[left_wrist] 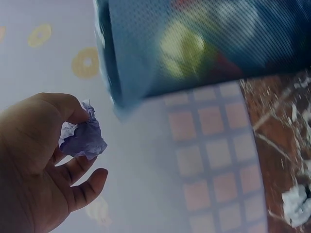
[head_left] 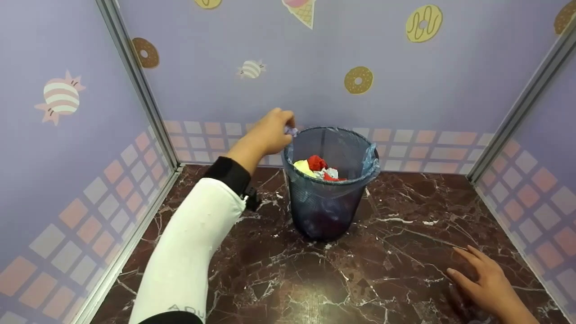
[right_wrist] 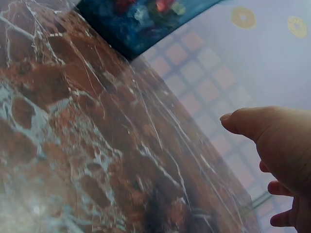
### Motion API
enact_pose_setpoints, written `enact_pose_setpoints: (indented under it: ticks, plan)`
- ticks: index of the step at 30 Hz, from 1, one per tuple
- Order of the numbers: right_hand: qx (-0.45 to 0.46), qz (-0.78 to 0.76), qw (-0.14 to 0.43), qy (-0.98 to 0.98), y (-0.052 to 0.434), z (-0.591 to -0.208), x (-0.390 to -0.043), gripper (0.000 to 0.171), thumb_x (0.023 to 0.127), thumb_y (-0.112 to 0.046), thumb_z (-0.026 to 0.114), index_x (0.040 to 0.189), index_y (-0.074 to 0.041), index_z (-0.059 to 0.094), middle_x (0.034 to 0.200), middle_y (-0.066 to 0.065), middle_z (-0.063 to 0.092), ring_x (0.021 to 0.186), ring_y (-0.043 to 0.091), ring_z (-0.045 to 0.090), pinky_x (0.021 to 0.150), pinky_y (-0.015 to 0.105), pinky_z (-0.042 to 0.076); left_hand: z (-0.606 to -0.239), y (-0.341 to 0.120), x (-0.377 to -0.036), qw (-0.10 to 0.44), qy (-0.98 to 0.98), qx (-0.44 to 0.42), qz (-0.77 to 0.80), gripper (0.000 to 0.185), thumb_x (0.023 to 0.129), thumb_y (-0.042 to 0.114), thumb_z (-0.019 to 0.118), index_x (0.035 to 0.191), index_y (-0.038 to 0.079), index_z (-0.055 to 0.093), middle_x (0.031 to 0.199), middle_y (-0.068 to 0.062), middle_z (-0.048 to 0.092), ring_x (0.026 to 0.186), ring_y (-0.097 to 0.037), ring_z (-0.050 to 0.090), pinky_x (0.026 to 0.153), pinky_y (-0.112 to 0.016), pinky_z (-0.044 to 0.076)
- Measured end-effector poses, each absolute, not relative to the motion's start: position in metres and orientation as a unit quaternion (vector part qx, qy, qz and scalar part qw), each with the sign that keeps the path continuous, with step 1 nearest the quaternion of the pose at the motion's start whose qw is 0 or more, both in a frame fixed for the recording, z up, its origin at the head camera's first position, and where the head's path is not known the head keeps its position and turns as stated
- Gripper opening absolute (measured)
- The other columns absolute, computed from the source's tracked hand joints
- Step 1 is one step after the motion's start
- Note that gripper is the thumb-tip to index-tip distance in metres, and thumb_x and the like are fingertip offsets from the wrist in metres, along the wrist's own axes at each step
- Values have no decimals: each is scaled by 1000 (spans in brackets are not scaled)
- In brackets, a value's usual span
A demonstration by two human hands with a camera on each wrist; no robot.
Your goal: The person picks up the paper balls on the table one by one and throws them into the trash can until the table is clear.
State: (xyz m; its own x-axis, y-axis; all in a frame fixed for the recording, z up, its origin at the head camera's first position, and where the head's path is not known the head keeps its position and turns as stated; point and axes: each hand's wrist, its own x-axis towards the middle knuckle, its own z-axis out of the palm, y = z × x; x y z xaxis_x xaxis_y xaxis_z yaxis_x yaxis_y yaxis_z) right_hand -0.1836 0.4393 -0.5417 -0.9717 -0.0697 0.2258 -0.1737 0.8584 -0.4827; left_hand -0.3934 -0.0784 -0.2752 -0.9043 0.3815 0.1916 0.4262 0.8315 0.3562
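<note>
Marble, dark brown with white veins, makes up the counter [head_left: 405,252], which is walled on three sides by lilac panels printed with doughnuts and sweets. Near the back wall stands a dark mesh waste bin [head_left: 326,211], upright, lined with a thin blue bag [head_left: 370,162] whose edge folds out over the rim; that fold keeps the liner from slipping down inside. Crumpled scraps of red, yellow and white [head_left: 317,168] already lie in it, filling it part way.

Reaching forward in a white sleeve, the left hand [head_left: 270,132] hangs at the bin's left rim, level with its top. Its thumb and fingertips pinch a crumpled lilac paper ball [left_wrist: 83,136], held just outside and above the edge rather than over the middle of the opening; the pinch looks light, as suits a wad of paper.

Resting on the counter at the near right, well apart from the bin, the right hand [head_left: 483,281] lies flat with fingers spread and relaxed, gripping nothing, probably as a brace.

A small white scrap [left_wrist: 296,204] lies on the marble near the bin's foot.
</note>
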Motion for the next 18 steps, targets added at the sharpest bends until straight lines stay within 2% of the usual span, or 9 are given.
enact_pose_setpoints:
  ticks: [7,14,18]
  plan:
    - [65,259,115,-957,441,-550,-183,61,95,-37,73,142,-3,57,148,39,45,129,65,41,95,81,33,-271,-29,-388,61,-948,-266,-163,19,94,15,63,113,13,62,115,-8,52,102,-22,54,92,-37,51]
    - [55,261,83,-960,435,-551,-184,64,97,-41,70,147,-4,53,152,40,40,132,67,38,96,84,32,-265,8,-384,40,-944,-295,-138,23,99,17,59,121,15,60,120,-7,53,103,-20,53,91,-36,49]
    - [57,261,86,-960,434,-552,-184,63,96,-40,71,146,-5,55,152,39,41,132,66,39,96,83,33,-262,16,-384,36,-946,-296,-127,25,99,18,60,124,16,59,122,-6,54,105,-20,54,94,-36,50]
